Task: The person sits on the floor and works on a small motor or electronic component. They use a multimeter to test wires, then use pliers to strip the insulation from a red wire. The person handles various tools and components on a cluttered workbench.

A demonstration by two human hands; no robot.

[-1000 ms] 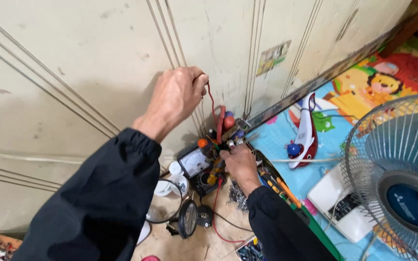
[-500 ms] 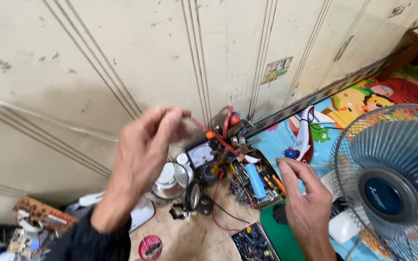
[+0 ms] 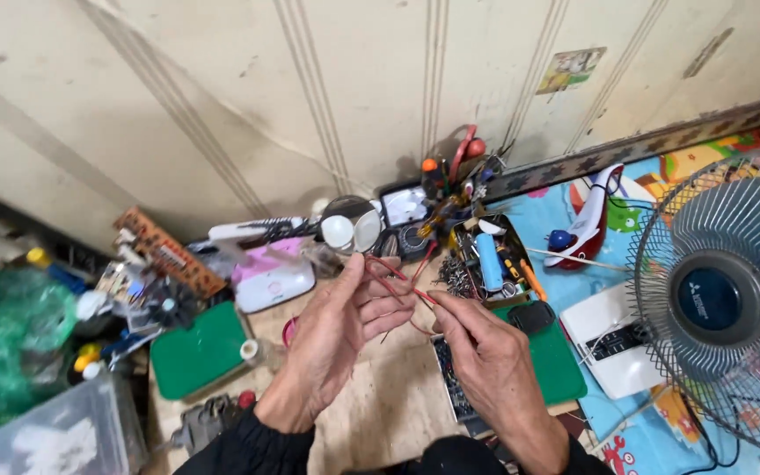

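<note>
Both hands pinch thin red wire: left hand fingers curl round its loops, right hand nips one end w/ thumb & forefinger, over cluttered wooden bench. Wire ends loose, nothing joined yet; grey desk fan stands at right.

Pretty cramped spot. The only open patch is the bare wooden board under the left hand and right hand. Green box blocks the left, tool tray sits just ahead, fan walls off the right. Wall side looks jammed with clutter, hard to tell exactly.
</note>
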